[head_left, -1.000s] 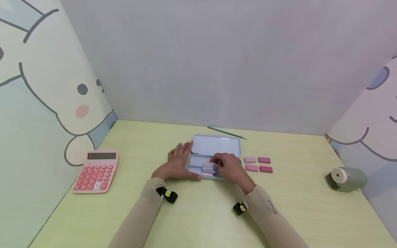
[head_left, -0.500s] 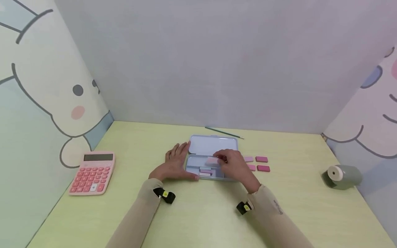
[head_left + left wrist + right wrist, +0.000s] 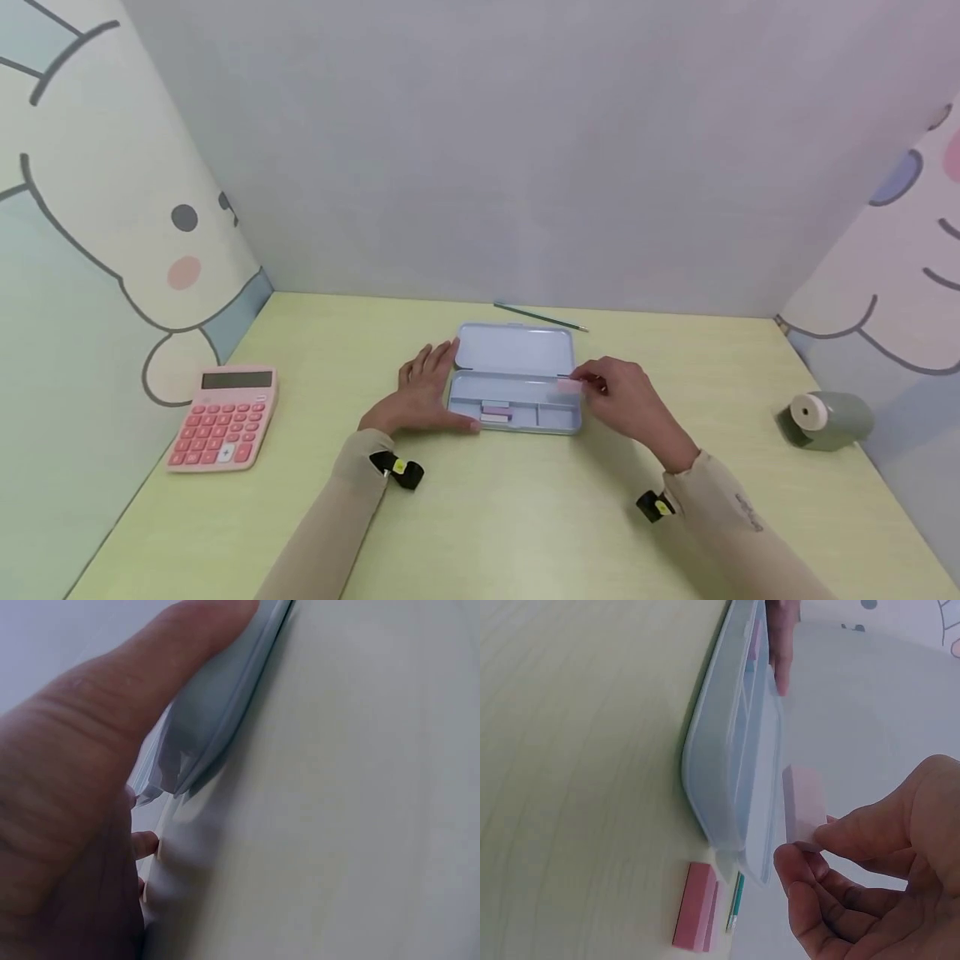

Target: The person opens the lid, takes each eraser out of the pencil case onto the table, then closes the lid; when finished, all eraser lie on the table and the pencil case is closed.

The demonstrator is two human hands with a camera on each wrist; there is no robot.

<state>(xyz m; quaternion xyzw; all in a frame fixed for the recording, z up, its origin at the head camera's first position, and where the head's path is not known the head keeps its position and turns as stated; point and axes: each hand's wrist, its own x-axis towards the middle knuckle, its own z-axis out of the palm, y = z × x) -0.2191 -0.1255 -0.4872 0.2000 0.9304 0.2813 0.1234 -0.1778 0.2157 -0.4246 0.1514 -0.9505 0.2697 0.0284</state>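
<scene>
A pale blue pencil case (image 3: 516, 389) lies open on the table, its lid folded back. My left hand (image 3: 420, 398) rests at its left end, fingers spread and fairly straight, with the thumb (image 3: 172, 652) along the near side. Between thumb and fingertips, my right hand (image 3: 626, 400) pinches a pale pink block-shaped eraser (image 3: 804, 804), raised over the case's right end. Several small erasers (image 3: 496, 412) stay in the front compartment. Beyond the case's right end, dark pink and lighter pink erasers (image 3: 695, 906) lie on the table; the right hand hides them in the head view.
A green pencil (image 3: 542, 317) lies behind the lid. Far left is a pink calculator (image 3: 223, 418). To the right stands a grey-green pencil sharpener (image 3: 827, 421) with a white knob. Walls border the yellow table (image 3: 480, 517) at the back and sides.
The right hand has lifted the pale pink eraser out of the case's front compartment and moved it rightward to the right end. The left hand has stayed at the case.
</scene>
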